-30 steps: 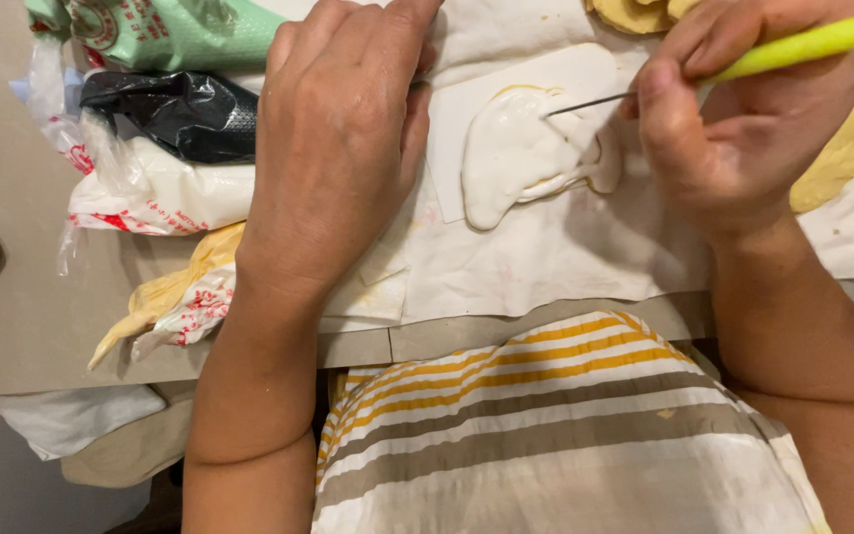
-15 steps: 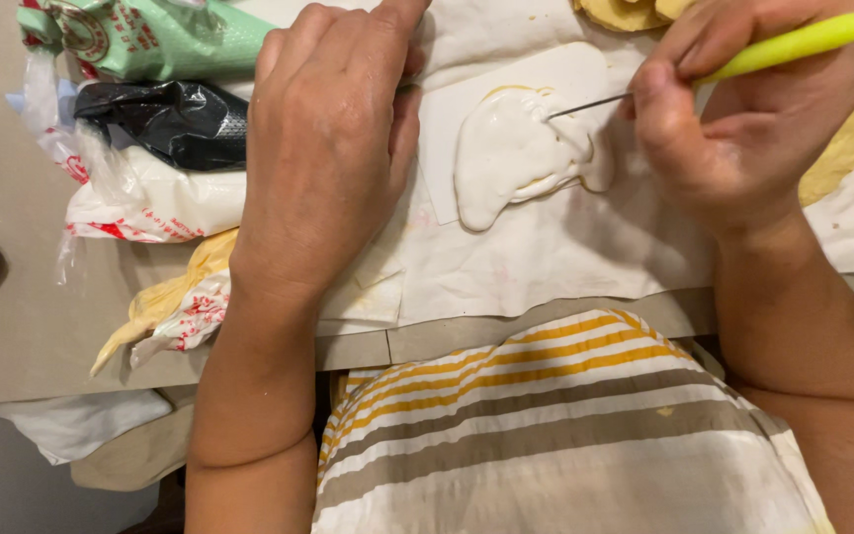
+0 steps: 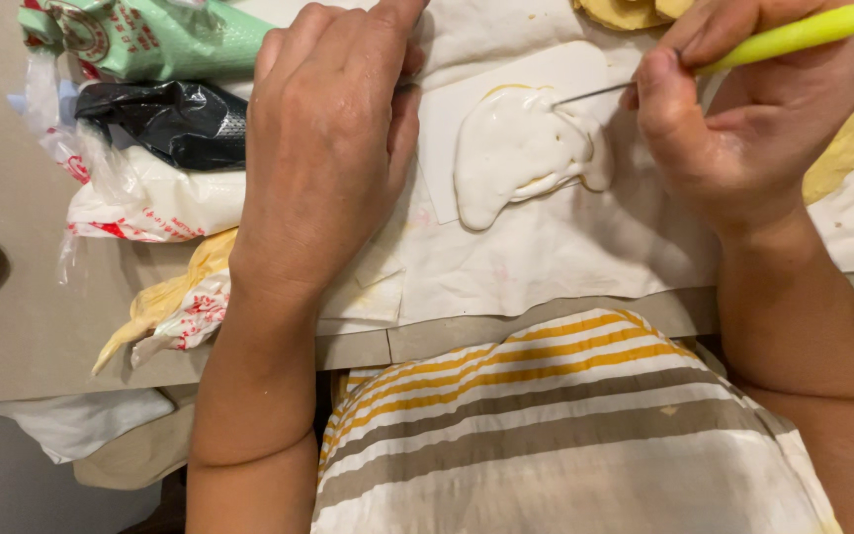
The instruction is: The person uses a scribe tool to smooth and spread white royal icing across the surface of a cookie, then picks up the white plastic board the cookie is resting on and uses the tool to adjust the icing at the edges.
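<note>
White-iced cookie (image 3: 521,158) beside piping bags (image 3: 155,129)

left hand (image 3: 323,148) flat on parchment (image 3: 546,252) | right hand (image 3: 753,119) pinches needle tool (image 3: 743,49) | tip at white-iced cookie (image 3: 521,148)

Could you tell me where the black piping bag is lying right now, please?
The black piping bag lies at the upper left of the head view, between the green bag above and the white bag below, just outside the left hand.
</note>
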